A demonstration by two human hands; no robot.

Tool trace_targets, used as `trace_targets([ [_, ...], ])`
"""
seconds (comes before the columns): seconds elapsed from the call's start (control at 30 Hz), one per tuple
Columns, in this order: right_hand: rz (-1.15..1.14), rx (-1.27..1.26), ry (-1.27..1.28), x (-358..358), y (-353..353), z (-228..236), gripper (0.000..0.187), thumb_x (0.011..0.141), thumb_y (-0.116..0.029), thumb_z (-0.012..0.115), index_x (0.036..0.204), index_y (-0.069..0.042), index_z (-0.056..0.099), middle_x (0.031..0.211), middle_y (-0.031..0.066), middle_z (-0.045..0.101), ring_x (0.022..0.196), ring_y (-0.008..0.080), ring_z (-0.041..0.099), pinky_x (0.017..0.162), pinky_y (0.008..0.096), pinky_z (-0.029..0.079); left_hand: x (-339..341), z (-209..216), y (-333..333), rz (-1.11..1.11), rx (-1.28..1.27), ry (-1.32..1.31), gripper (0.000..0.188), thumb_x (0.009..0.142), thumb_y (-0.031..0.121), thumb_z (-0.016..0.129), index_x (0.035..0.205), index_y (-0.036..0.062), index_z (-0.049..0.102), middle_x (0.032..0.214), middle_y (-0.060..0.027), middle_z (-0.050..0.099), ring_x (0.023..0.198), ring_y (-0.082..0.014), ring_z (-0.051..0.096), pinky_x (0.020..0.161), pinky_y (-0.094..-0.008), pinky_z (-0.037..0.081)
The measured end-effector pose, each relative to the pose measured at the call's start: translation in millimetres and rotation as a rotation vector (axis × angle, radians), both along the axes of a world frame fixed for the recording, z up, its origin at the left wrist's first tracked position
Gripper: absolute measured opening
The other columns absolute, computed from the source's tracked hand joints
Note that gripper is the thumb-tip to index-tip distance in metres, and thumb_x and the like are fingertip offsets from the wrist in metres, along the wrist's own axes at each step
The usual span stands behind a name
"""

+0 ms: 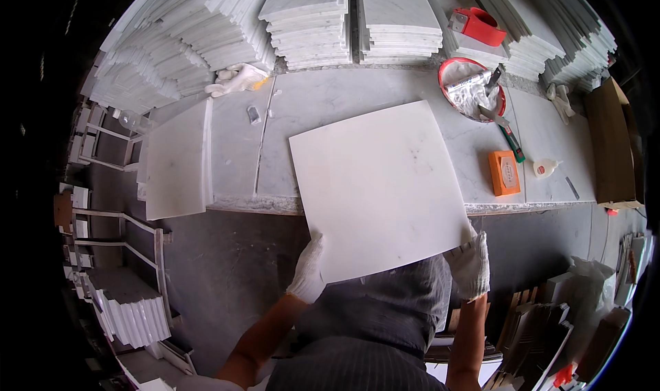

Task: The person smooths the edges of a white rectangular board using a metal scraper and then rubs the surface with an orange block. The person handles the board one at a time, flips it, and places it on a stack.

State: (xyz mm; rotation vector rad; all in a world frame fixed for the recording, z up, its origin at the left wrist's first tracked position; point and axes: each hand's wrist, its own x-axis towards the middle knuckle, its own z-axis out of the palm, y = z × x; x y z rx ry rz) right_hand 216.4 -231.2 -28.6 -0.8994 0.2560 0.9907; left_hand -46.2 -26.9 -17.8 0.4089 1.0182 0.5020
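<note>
At a pale worktop (234,157), left grip (308,270) and right grip (471,267) clasp a white slab (378,191) between them, by its near corners.

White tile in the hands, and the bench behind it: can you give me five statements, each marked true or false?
1. The left hand and right hand both hold the tile. True.
2. Both hands are bare. False: both are gloved.
3. The orange box is on the bench, to the right of the tile. True.
4. The tile is round. False: it is four-cornered.
5. The red-rimmed bowl is farther from the person than the orange box. True.
</note>
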Motion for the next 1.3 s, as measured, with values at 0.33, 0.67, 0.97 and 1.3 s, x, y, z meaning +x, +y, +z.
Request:
trace_targets([
  [0.33,0.074,-0.05,-0.159,-10,6,18,0.032,0.098,-0.028,0.055,0.117,-0.003,0.058,0.113,0.0073,0.063,0.104,0.0199,0.061,0.092,0.0391,0.051,-10,-8,8,0.006,0.067,0.163,0.036,0.101,0.03,0.052,0.125,0.0031,0.056,0.11,-0.0014,0.061,0.099,-0.011,0.059,0.087,-0.0264,0.049],
  [0.67,0.28,-0.282,-0.476,-56,-19,1,0.022,0.097,-0.023,0.052,0.1,-0.003,0.061,0.091,0.005,0.062,0.083,0.0192,0.061,0.074,0.0308,0.05,-43,2,51,-0.206,0.209,0.248,0.036,0.099,0.031,0.058,0.12,0.0024,0.061,0.101,0.0023,0.063,0.089,-0.0064,0.058,0.08,-0.0233,0.049],
  [0.97,0.406,-0.499,-0.53,-46,12,-14,0.039,0.1,-0.034,0.053,0.112,0.002,0.061,0.096,0.0006,0.062,0.086,0.008,0.053,0.079,0.0262,0.045,-41,-39,49,-0.363,0.608,0.612,0.05,0.099,0.043,0.055,0.119,-0.0031,0.061,0.102,-0.0041,0.064,0.094,-0.0101,0.055,0.085,-0.0273,0.046],
  [1.3,0.387,-0.496,-0.676,-51,11,-44,0.042,0.1,-0.025,0.053,0.129,0.005,0.054,0.116,0.0077,0.064,0.107,0.0135,0.055,0.096,0.0291,0.042,-36,-48,42,-0.25,0.812,0.569,0.04,0.1,0.039,0.053,0.102,-0.0004,0.062,0.087,-0.0019,0.061,0.081,-0.0091,0.051,0.073,-0.0291,0.046],
])
